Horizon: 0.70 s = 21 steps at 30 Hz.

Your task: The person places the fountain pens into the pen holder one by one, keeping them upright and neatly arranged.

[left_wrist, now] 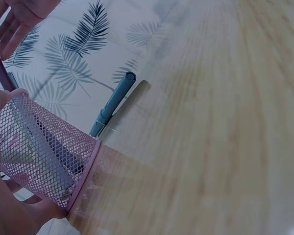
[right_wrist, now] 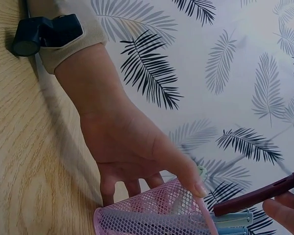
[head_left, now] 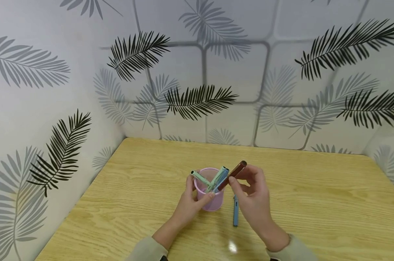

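My left hand (head_left: 188, 203) grips a pink mesh pen holder (head_left: 213, 203), thumb at its rim and fingers round its far side. Inside stand two light green pens (head_left: 201, 177) and a blue pen (head_left: 221, 178), leaning different ways. Between thumb and fingers my right hand (head_left: 257, 195) pinches a dark red pen (right_wrist: 257, 196), tilted, its lower end at the holder's mouth. How far that end reaches inside cannot be told. On the table beside the holder lies a teal-blue pen (left_wrist: 115, 103), close to the right hand.
The wood-grain table (head_left: 135, 181) runs back to a wall (head_left: 229, 72) with leaf prints. Another such wall (head_left: 30, 108) borders the table's left side. A dark device (right_wrist: 49, 34) is strapped at the left wrist.
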### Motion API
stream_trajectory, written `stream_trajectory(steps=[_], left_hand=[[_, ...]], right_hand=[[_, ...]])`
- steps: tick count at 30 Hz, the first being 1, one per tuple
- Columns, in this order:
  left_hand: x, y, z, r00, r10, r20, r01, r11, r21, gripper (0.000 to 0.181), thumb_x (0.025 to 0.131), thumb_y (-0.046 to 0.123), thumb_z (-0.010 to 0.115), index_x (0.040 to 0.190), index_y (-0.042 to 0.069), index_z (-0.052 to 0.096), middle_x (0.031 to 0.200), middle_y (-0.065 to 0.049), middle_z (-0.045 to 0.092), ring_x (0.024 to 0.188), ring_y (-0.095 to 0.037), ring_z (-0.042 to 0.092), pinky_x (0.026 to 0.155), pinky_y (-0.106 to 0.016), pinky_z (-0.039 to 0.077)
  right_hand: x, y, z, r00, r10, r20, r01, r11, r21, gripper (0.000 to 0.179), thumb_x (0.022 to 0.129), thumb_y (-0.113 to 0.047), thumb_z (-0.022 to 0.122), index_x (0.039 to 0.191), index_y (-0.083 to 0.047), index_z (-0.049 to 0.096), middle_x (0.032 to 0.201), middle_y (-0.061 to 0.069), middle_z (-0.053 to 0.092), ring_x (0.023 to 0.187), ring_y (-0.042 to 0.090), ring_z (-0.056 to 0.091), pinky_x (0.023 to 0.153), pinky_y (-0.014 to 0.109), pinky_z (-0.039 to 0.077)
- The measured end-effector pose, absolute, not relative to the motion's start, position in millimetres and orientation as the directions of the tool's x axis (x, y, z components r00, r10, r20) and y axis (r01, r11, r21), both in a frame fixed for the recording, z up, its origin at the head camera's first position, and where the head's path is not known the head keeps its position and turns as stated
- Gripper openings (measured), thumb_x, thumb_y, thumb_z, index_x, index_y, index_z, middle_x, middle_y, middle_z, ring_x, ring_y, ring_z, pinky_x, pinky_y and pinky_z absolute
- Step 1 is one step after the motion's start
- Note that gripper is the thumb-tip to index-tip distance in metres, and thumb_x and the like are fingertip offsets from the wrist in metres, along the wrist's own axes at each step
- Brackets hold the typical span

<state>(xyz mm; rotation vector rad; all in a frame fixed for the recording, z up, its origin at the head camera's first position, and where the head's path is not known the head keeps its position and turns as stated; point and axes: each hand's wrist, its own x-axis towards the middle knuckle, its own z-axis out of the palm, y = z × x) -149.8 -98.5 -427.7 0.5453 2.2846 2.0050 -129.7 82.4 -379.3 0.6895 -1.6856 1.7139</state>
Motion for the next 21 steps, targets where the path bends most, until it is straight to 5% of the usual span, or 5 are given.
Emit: stream_trajectory(steps=[15, 21], left_hand=[[-151.5, -99.5, -429.8, -0.932, 0.299, 0.203, 0.241, 0.095, 0.966, 0.075, 0.088, 0.02, 0.065, 0.143, 0.01, 0.016, 0.139, -0.023, 0.034, 0.127, -0.032, 0.035, 0.098, -0.051, 0.036], [-151.6, -100.3, -429.9, -0.936, 0.296, 0.189, 0.228, 0.104, 0.968, 0.075, 0.088, 0.022, 0.066, 0.143, 0.012, 0.016, 0.137, -0.018, 0.036, 0.127, -0.032, 0.035, 0.097, -0.05, 0.037]], right_hand=[[-120.1, 66.6, -367.3, -0.727, -0.011, 0.686, -0.673, 0.204, -0.711, 0.037, 0.079, 0.018, 0.061, 0.111, 0.009, 0.047, 0.09, 0.019, 0.059, 0.078, 0.029, 0.061, 0.058, 0.027, 0.053], [-133.6, 66.1, -388.9, -0.765, -0.052, 0.642, -0.622, 0.319, -0.715, 0.036, 0.081, 0.007, 0.067, 0.112, -0.003, 0.054, 0.094, 0.006, 0.062, 0.081, 0.019, 0.061, 0.057, 0.027, 0.052]])
